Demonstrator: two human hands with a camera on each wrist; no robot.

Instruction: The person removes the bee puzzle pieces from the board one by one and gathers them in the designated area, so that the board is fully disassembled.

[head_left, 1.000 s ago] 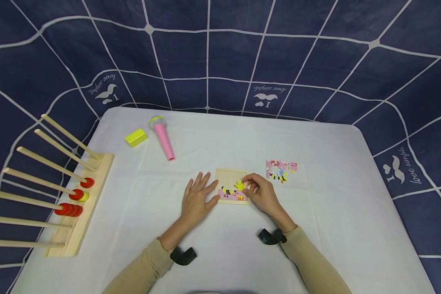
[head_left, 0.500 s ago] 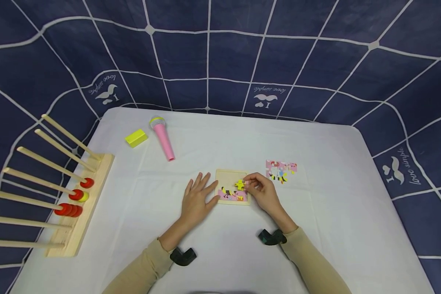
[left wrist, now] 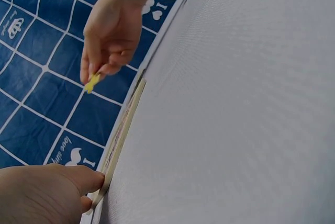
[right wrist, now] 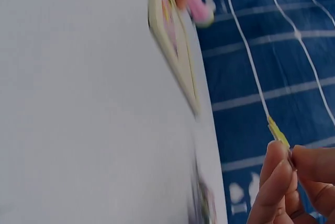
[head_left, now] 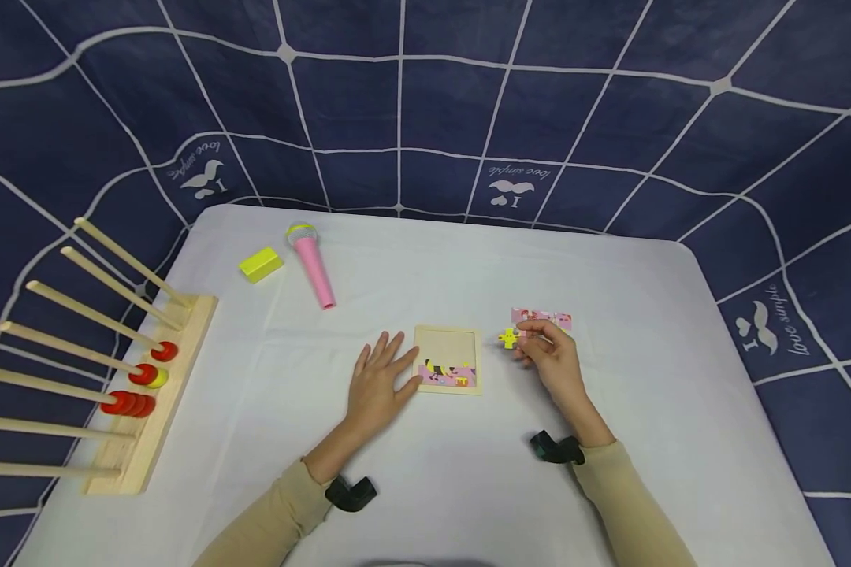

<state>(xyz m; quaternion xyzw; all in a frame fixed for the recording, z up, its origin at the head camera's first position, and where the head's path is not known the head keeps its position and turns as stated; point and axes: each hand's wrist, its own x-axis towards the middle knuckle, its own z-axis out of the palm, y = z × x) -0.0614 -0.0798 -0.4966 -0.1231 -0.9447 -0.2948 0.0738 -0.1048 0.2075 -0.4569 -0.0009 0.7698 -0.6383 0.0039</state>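
Observation:
Between thumb and fingers my right hand [head_left: 555,368] pinches a yellow jigsaw puzzle piece [head_left: 508,339], raised above the table in the left wrist view. My left hand [head_left: 379,394] lies with fingers spread, its thumb and index finger at the left edge of a square wooden puzzle tray [head_left: 445,343]. Pink and yellow bee-pattern pieces [head_left: 448,376] fill the tray's near part; bare wood shows beyond them. Right of the tray lies a cluster of loose pink puzzle pieces [head_left: 560,319], partly hidden behind my right hand.
A pink toy microphone [head_left: 315,272] and a yellow block [head_left: 261,264] lie at the back left of the white table [head_left: 645,331]. On the left edge stands a wooden peg rack [head_left: 152,417] with red and yellow rings. Dark blue gridded cloth [head_left: 454,102] hangs around the table.
My right hand has lifted the yellow puzzle piece away from the tray and carried it right, to the front of the loose pieces. The left hand has stayed at the tray's edge.

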